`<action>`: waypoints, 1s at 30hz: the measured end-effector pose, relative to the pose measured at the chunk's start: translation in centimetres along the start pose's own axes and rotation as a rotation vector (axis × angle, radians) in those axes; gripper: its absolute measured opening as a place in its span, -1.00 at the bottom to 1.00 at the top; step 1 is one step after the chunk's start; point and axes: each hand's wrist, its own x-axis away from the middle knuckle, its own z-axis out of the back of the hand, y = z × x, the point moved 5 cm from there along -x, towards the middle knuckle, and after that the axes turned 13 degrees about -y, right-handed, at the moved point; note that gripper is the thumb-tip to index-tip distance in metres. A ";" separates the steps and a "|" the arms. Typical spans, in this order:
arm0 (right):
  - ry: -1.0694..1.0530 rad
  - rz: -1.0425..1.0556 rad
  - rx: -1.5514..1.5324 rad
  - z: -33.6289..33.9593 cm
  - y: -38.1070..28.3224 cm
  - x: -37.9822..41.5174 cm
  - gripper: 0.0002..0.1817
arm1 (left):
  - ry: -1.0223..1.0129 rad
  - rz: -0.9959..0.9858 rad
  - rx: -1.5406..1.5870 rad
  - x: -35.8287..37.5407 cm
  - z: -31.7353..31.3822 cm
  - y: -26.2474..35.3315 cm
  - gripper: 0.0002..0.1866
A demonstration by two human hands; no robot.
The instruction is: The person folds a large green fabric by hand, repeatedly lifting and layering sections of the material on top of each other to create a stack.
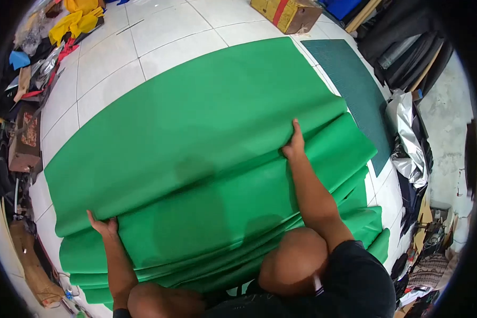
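Note:
A large, smooth green sheet of material (206, 100) lies over the floor, its far part flat and its near part gathered in several folds by my knees. My left hand (105, 224) grips the raised fold near the sheet's left edge, thumb on top and fingers tucked beneath, mostly hidden. Farther off, toward the right edge, my right hand (295, 142) holds the same fold in a like way, thumb pointing forward and fingers partly hidden. Between the hands the fold runs as a long, shaded ridge.
White floor tiles (111, 69) surround the sheet. A dark green mat (350, 79) lies along its right side. Beyond the far edge sits a yellow and brown box (287, 15). Silver foil material (408, 138) and dark rolls (408, 53) line the right; a brown block (25, 143) stands left.

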 end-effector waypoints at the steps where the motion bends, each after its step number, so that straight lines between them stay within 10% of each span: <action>1: -0.001 -0.042 -0.019 0.2 -0.2 0.3 -0.40 | 0.009 -0.002 0.004 0.8 0.3 0.3 -0.38; 14: 0.046 0.144 0.333 -6.7 -8.6 0.3 -0.74 | -0.101 -0.087 -0.269 -1.1 5.5 12.4 -0.74; 23: -0.453 0.602 0.135 -24.5 -28.2 12.7 -0.90 | -0.297 -0.833 -0.627 13.8 -12.9 38.5 -0.82; 26: -0.716 0.733 0.101 -29.6 -33.8 11.6 -0.88 | -0.311 -0.909 -0.452 20.2 -25.4 38.0 -0.73; 30: -0.534 0.700 0.559 -35.6 -31.8 4.1 -0.71 | -0.362 -0.812 -0.737 0.3 -23.1 52.2 -0.77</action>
